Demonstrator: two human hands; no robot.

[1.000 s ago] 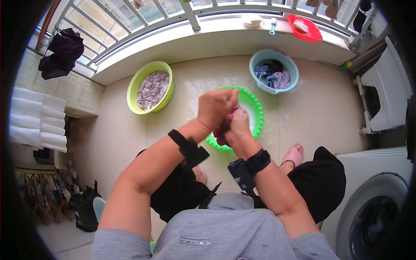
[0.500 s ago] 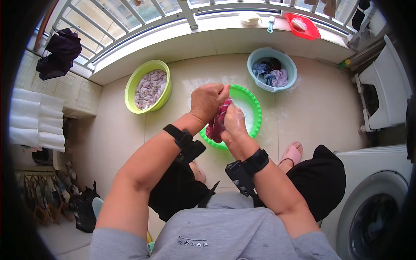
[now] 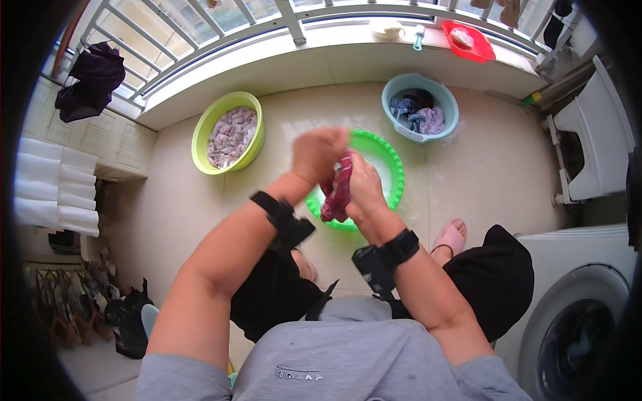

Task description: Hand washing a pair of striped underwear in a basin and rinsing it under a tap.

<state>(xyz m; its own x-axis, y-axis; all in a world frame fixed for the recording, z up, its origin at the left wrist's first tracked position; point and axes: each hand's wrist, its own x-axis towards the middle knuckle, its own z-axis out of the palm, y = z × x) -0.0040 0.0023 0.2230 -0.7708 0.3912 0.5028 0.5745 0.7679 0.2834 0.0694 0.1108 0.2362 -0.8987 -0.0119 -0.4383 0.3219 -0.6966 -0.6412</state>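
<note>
Red cloth (image 3: 340, 195): hangs over green basin (image 3: 398, 179); more of it shows than a second ago, which suggests rubbing between the hands. Left hand (image 3: 317, 154): motion-blurred at the cloth's eleven o'clock; grip cannot be told. Right hand (image 3: 365, 182): closed on the cloth. Edges around green basin: yellow-green tub (image 3: 256, 151) at ten, blue basin (image 3: 424, 137) at one, pink shoe (image 3: 452, 238) at four. Room: floor tiles (image 3: 491, 167) extend toward three.
</note>
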